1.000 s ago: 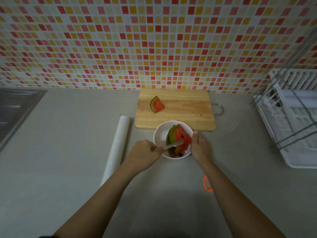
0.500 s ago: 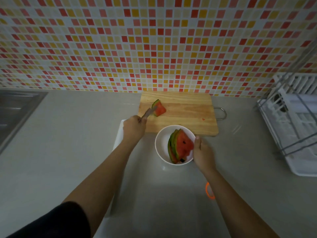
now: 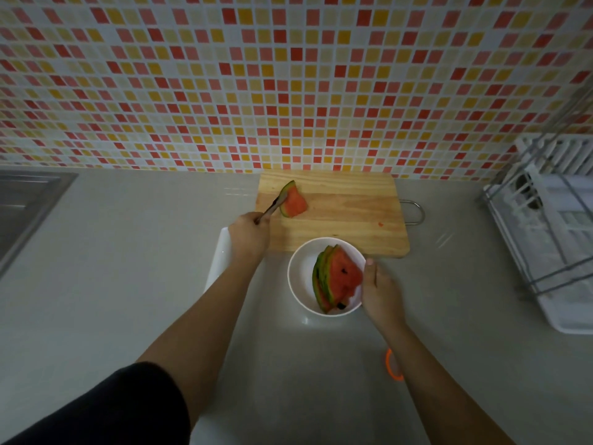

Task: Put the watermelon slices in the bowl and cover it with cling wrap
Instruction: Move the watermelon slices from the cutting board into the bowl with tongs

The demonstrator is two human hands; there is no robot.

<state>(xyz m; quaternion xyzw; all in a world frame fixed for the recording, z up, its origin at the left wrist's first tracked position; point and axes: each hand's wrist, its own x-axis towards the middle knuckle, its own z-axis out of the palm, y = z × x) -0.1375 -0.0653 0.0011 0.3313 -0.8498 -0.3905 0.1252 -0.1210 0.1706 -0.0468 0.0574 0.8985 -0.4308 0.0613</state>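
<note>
Left hand [image 3: 248, 234] gripping thin metal utensil [image 3: 272, 207] at last red watermelon wedge [image 3: 293, 201]; right hand [image 3: 378, 290] clasping round white bowl [image 3: 300, 274]. Risks wedge slipping off onto wooden cutting board [image 3: 346, 213].

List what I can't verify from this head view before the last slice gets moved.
- Utensil: too thin and dark to identify; handle buried in left hand.
- Cling wrap roll: mostly under the left arm.
- Bowl: slice count unclear; slices overlap.
- Orange item: partly behind the right forearm.
</note>
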